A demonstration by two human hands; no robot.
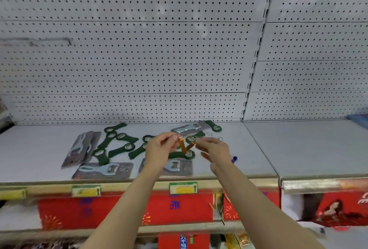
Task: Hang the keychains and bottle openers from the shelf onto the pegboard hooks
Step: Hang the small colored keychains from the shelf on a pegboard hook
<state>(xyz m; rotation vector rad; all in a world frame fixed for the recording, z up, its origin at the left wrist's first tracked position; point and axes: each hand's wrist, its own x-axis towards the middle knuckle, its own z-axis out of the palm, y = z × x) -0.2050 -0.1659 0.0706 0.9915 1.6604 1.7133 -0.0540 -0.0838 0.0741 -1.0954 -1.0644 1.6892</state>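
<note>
Both my hands hover over the grey shelf (pixel 249 149). My left hand (pixel 161 147) pinches the top of an orange keychain (pixel 183 147) that hangs down between the hands. My right hand (pixel 214 147) holds the other orange strip (pixel 190 145) at its upper end. Several green bottle openers (pixel 119 139) lie scattered on the shelf to the left and behind the hands. Carded silver bottle openers (pixel 103 170) lie flat near the shelf's front and at the back (pixel 189 127). The pegboard (pixel 139 49) rises behind the shelf, with one long hook (pixel 39 39) at the upper left.
A small blue object (pixel 234 158) lies on the shelf right of my right wrist. Price labels (pixel 183 187) sit on the shelf's front rail. Red packaged goods (pixel 119 211) fill the shelf below. A second pegboard panel (pixel 318 49) and shelf stand to the right.
</note>
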